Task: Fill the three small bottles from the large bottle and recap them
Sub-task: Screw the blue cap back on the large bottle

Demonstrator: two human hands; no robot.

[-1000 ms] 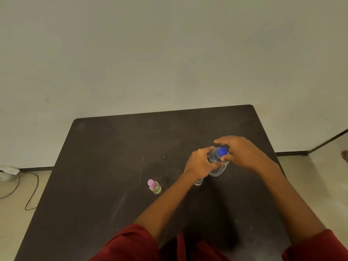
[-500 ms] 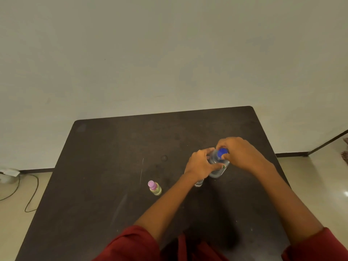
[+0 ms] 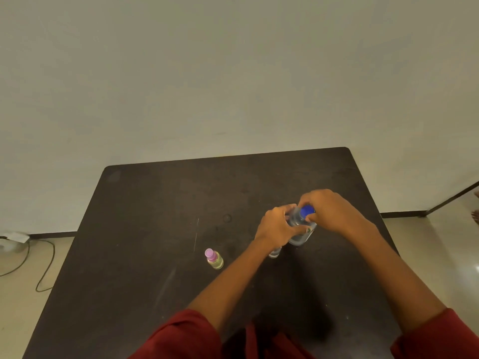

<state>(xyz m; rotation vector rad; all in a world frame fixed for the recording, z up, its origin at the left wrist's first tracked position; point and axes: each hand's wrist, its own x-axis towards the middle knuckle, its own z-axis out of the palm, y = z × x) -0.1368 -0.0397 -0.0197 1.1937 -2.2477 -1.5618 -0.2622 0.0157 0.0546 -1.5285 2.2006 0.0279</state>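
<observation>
Left hand (image 3: 276, 228) fingers wrapping the large bottle (image 3: 300, 230) standing on the counter (image 3: 155, 229), right hand (image 3: 328, 209) fingers pinching its blue cap (image 3: 307, 210), pink-capped small bottle (image 3: 214, 259) standing well left of the fingers, another small bottle (image 3: 274, 253) showing just below the left hand.

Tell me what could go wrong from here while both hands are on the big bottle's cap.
1. A small clear bottle stands half hidden under the left hand, right beside the large bottle; a wrist shift could topple it.
2. The right hand grips the blue cap; a sudden release might slosh liquid onto the table.
3. The pink-capped bottle stands apart, probably safe.
</observation>
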